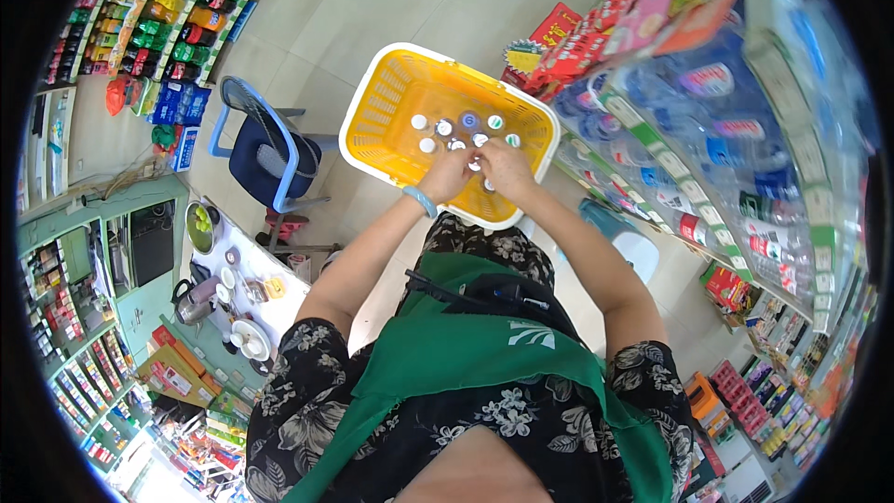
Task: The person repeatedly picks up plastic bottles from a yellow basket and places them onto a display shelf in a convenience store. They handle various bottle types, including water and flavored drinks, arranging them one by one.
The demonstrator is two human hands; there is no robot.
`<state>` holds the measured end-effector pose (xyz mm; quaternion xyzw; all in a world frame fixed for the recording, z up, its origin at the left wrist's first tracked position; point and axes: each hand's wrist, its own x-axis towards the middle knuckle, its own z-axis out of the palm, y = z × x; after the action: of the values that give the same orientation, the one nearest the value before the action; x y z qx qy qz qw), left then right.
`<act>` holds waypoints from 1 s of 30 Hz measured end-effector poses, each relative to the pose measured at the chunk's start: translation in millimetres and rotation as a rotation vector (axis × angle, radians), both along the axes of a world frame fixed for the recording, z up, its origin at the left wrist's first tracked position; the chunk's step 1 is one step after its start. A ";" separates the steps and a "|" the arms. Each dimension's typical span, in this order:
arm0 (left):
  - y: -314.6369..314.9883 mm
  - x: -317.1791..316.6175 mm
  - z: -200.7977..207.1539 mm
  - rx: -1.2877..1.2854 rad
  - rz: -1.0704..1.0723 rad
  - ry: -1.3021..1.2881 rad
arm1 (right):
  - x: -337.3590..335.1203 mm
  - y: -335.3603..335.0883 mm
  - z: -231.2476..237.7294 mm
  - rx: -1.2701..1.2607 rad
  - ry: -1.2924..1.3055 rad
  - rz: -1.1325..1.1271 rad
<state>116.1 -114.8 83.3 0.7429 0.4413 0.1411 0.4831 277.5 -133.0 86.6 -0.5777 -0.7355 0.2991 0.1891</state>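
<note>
A yellow plastic basket with a white rim (357, 101) stands in front of my legs. Inside it, several bottles stand upright, seen from above by their caps; most caps are white, one is a blue-capped bottle (468, 119), and a few are green and white. My left hand (447, 174), with a pale blue bangle at the wrist, reaches over the basket's near side with fingers bent. My right hand (506, 175) meets it there, fingers closed too. Between their fingertips shows a white-capped bottle (475, 166), its body hidden by my hands.
Shelves of bottled drinks (736, 149) rise close on my right, with red packages (568, 56) hanging beyond the basket. To the left stand a blue chair (265, 149) and a white table (275, 270) with dishes and a kettle. Another drinks rack (168, 19) is at the far left.
</note>
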 end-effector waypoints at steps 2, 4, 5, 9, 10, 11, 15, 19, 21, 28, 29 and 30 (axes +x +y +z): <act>-3.1 -21.3 -30.4 0.006 0.107 0.018 | -26.3 8.3 -34.0 -0.001 -0.010 0.050; 0.4 -40.1 -59.7 0.012 0.204 0.076 | -51.0 16.1 -60.7 0.015 -0.057 0.102; 1.8 -49.6 -72.5 0.014 0.243 0.119 | -63.1 20.1 -70.4 0.023 -0.066 0.099; 10.0 -76.2 -104.3 -0.013 0.338 0.243 | -97.0 34.0 -111.8 -0.032 -0.080 0.089; 14.4 -82.8 -109.3 -0.024 0.352 0.263 | -103.6 39.2 -119.7 -0.098 -0.111 0.106; 18.3 -88.1 -113.8 -0.028 0.343 0.256 | -109.2 42.9 -126.7 -0.164 -0.142 0.121; 29.5 -101.0 -107.5 -0.086 0.238 0.248 | -105.3 46.9 -137.5 -0.138 -0.136 0.174; 42.4 -97.1 -54.5 -0.116 -0.033 0.169 | -68.2 48.4 -51.4 -0.170 0.004 0.077; 50.1 -80.0 -17.5 -0.131 -0.201 0.071 | -39.3 43.7 9.0 -0.133 0.110 -0.023; 49.3 40.5 135.6 -0.228 -0.601 -0.173 | 74.5 -31.1 226.6 -0.191 0.444 -0.483; 40.6 61.0 160.2 -0.225 -0.636 -0.202 | 87.5 -49.5 245.7 -0.082 0.555 -0.508; 31.3 80.6 185.5 -0.331 -0.653 -0.298 | 100.4 -67.1 261.5 0.035 0.663 -0.524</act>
<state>196.8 -83.5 268.8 0.7276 0.1237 0.0134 0.6746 377.9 -200.2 348.1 -0.6144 -0.4683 0.3980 0.4948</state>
